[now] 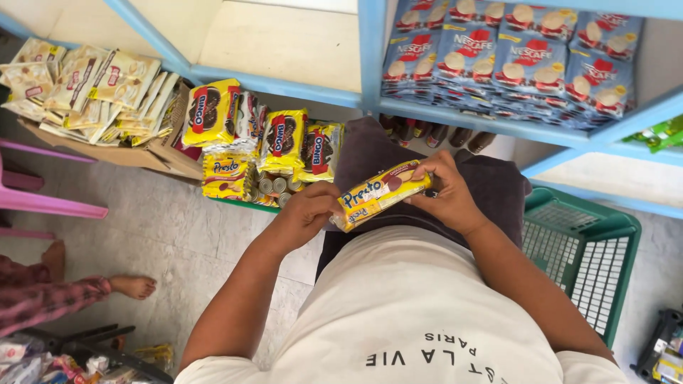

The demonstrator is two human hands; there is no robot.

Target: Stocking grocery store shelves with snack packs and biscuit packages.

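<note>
Centre of frame, yellow biscuit pack [380, 193] held crosswise: left hand [307, 211] and right hand [445, 195] each grip one end. Looks light, crinkly, slippery film, crushable biscuits; end grips seem safest.

Premises: small grocery shop. Evidence: blue-framed shelving [370, 50] stocked with rows of blue sachet packs [512, 60]; yellow biscuit packets [263, 139] and pale snack sachets [85, 82] massed in cartons at floor level. Also present: green plastic shopping basket [583, 249] on the tiled floor [163, 235].
</note>
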